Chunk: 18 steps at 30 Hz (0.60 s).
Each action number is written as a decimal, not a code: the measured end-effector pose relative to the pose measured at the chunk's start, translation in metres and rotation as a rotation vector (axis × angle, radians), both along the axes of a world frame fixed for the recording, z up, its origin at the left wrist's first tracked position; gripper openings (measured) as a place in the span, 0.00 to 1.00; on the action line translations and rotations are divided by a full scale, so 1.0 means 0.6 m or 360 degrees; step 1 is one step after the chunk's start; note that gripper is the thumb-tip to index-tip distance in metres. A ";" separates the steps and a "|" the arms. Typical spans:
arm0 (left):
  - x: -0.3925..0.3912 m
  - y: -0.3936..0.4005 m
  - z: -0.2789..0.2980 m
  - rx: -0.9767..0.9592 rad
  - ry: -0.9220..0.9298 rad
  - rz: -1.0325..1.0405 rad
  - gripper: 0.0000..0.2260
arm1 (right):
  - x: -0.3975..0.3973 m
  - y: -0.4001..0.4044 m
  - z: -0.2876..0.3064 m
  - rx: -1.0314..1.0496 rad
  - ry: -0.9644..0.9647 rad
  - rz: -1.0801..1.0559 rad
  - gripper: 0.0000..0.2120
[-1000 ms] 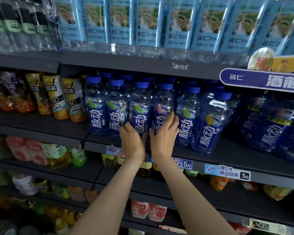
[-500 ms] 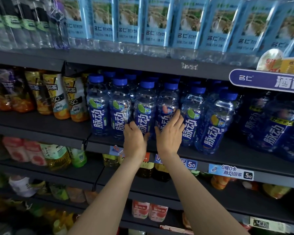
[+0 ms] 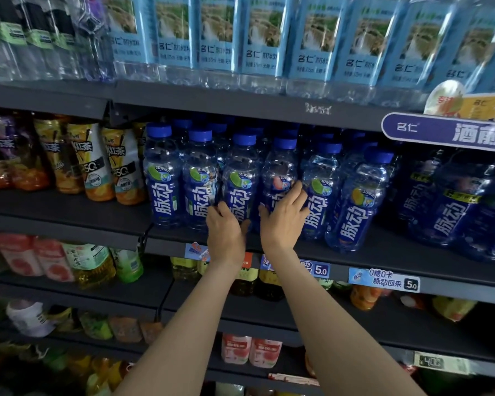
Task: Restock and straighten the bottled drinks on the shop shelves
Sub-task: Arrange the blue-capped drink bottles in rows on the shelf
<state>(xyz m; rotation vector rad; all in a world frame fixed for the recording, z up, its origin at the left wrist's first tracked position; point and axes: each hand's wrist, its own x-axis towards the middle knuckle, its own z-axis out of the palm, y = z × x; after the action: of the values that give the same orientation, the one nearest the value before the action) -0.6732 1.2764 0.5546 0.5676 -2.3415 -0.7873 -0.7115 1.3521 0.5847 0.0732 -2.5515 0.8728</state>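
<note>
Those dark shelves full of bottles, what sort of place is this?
Most likely a shop's drinks aisle: rows of clear blue-capped plastic bottles on a dark metal shelf, with blue-and-white price tags clipped to its front edge.

Shop: stocked drink shelves (image 3: 383, 250), price tags (image 3: 383, 280).
</note>
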 end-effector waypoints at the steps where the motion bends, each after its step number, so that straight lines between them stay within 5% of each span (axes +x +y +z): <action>1: 0.000 0.000 -0.001 0.0015 0.0011 0.0003 0.26 | 0.000 0.003 0.002 0.0016 0.0003 0.0016 0.42; 5: 0.017 0.013 -0.008 0.0121 0.0216 0.0031 0.27 | 0.018 0.030 -0.004 -0.0103 0.0209 0.0135 0.41; 9: 0.030 0.043 -0.025 -0.0216 0.0499 -0.0056 0.18 | 0.028 0.083 -0.023 -0.0334 0.0328 -0.0041 0.37; 13: 0.012 0.074 -0.020 -0.0176 0.0217 -0.0246 0.21 | 0.021 0.098 -0.030 -0.0242 -0.0030 -0.0097 0.40; 18: -0.019 0.095 -0.002 -0.0269 -0.0076 -0.0013 0.20 | 0.006 0.078 -0.018 -0.0274 -0.0203 -0.0194 0.36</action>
<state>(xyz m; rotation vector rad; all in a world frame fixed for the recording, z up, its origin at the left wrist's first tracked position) -0.6848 1.3335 0.5531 0.5090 -2.4266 -0.5779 -0.7078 1.3989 0.5740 -0.1938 -2.5531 1.0750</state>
